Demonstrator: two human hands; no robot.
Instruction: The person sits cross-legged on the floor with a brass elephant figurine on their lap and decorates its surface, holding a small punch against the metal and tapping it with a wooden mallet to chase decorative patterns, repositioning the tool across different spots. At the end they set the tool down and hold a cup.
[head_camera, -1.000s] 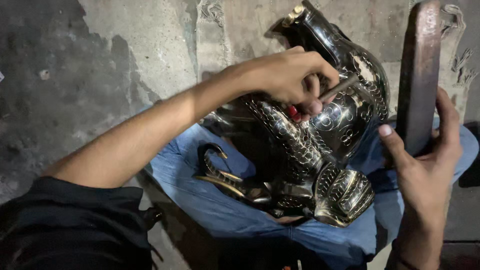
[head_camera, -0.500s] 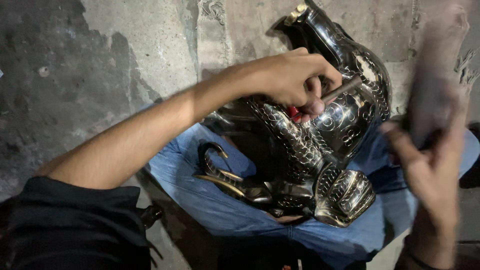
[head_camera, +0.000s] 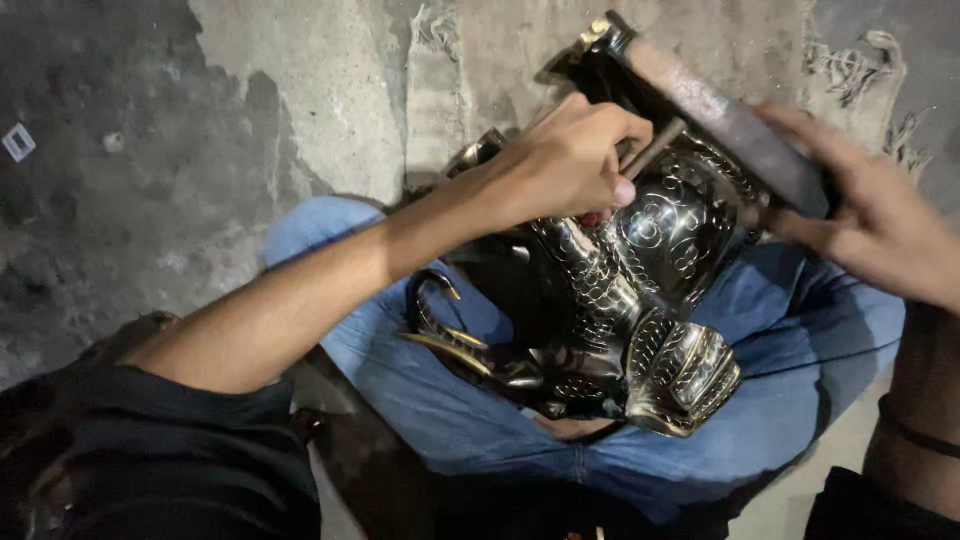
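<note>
A shiny engraved metal vessel (head_camera: 650, 260) with a curved handle lies tilted across my lap on blue jeans. My left hand (head_camera: 570, 160) is closed around a thin metal punch (head_camera: 655, 148) whose tip rests against the vessel's patterned side. My right hand (head_camera: 870, 225) grips a flat wooden bar (head_camera: 725, 120) and holds it down onto the top end of the punch. The vessel's ribbed foot (head_camera: 685, 375) points toward me.
My blue-jeaned legs (head_camera: 450, 400) are folded under the vessel. The floor is rough stained concrete (head_camera: 300, 90), with frayed sacking (head_camera: 870, 70) at the upper right. A small pale scrap (head_camera: 18, 142) lies at the far left.
My right hand has swung the wooden bar down from upright at the right edge onto the punch. The left hand and vessel have stayed where they were.
</note>
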